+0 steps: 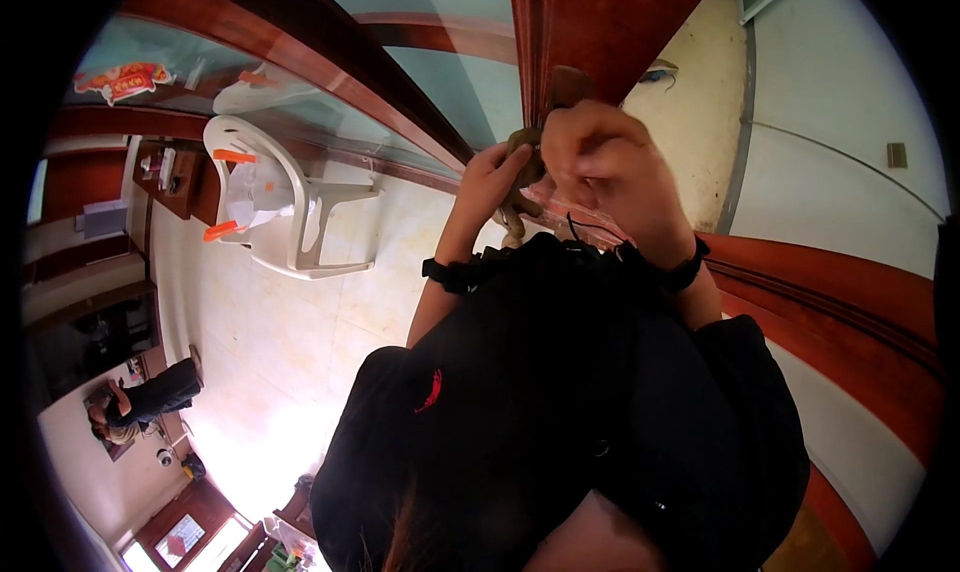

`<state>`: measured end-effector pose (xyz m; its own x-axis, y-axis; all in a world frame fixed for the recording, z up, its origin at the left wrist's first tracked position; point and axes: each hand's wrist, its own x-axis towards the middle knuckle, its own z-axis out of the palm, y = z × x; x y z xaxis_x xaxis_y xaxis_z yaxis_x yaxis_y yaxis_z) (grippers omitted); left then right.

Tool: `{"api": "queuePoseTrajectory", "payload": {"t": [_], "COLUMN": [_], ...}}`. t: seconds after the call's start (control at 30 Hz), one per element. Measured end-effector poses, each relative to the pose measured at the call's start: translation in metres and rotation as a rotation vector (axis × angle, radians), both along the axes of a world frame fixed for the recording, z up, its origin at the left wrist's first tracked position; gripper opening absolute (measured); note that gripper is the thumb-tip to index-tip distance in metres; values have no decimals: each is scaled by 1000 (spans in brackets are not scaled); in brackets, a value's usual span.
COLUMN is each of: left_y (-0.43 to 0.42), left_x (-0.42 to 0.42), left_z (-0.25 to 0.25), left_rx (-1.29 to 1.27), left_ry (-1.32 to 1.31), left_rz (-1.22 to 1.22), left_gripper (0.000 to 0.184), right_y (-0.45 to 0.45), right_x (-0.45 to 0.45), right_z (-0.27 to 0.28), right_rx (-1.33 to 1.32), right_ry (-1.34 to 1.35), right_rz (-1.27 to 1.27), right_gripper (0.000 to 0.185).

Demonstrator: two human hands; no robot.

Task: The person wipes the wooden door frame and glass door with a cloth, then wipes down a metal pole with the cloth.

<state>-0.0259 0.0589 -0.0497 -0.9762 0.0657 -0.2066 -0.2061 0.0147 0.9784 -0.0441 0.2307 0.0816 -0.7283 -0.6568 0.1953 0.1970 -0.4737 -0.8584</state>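
My left hand (490,182) is closed around a brownish-grey, knobbly long piece (521,158) at the edge of the dark red wooden door frame (545,32), with the thumb pressed on it. Whether this piece is a handle or twisted cloth I cannot tell. Its lower part hangs below my fingers. Right beside it, my right hand (605,157) is raised with the fingers curled in; what they pinch, if anything, is hidden. A brown rounded end (571,86) shows just above the right knuckles. Both wrists have black cuffs or bands.
On the left stands a white plastic chair (300,202) with a clear bag with orange parts (262,194) on it. Glass panels (440,82) in wooden frames rise ahead. Something clear and plastic (595,234) lies below my hands. A person (150,397) is far left.
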Motion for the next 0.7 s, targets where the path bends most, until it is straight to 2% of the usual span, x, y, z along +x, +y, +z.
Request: {"api": "queuePoseTrajectory", "payload": {"t": [0.03,0.07,0.13,0.17,0.23,0.37,0.43,0.47,0.53,0.57,0.63,0.7], "left_y": [1,1,3,2,1,5,8,7,7,9,11,13], "left_x": [0,-1,-3,-4,-7,-5,-5,-4,-2,-1,1,2], "left_z": [-1,-3,-11,-13,-16,-11,-5,-1,14,25,43,38], "left_rx": [-9,-9,58,59,-5,6,30,31,-88,-88,-200,-179], "left_ry": [5,5,49,47,-18,-6,18,17,-33,-33,-141,-83], "left_rz": [0,-1,29,27,-6,-12,-51,-54,-170,-170,-349,-374], "left_gripper": [31,31,30,30,30,29,30,30,32,32,31,31], "right_y": [0,-3,-11,-10,-4,0,1,2,6,9,12,14], "right_x": [0,-1,-3,-7,-11,-6,-4,-5,-9,-11,-15,-15], "right_z": [-3,-13,-46,-65,-95,-122,-134,-139,-137,-136,-135,-134], "right_rx": [264,264,816,818,1421,1374,1084,1087,865,866,794,754], "right_ry": [44,44,667,666,841,636,635,633,108,109,-251,-293], "right_rz": [-85,-87,-484,-485,-430,-317,-455,-457,-295,-295,-266,-247], "right_gripper": [14,14,21,21,23,23,35,35,46,46,55,55]}}
